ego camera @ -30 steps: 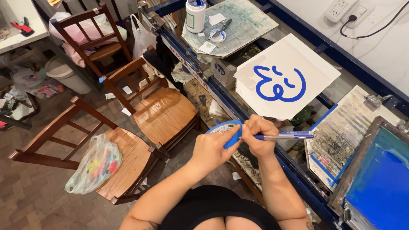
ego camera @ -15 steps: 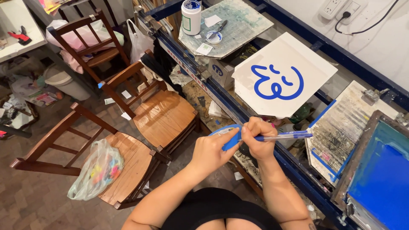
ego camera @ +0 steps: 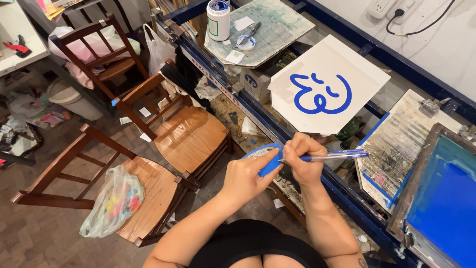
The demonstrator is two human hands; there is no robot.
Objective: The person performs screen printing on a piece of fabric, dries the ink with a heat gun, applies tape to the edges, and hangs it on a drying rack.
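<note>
Blue tape roll (ego camera: 263, 158) pinched in left hand (ego camera: 246, 178), right hand (ego camera: 302, 164) gripping blue pen (ego camera: 331, 157); pen tip could skid off the curved roll.

Single head-worn view, looking steeply down, close over the person's lap, workbench (ego camera: 317, 164) right, chairs (ego camera: 188, 139) left

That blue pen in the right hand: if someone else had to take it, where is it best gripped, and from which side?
Probably by the free half of the barrel. The blue pen lies nearly level, its tip end inside the right hand near the blue tape roll that the left hand holds. The far end sticks out bare toward the right, so a grip across the barrel from that side looks easiest.
</note>
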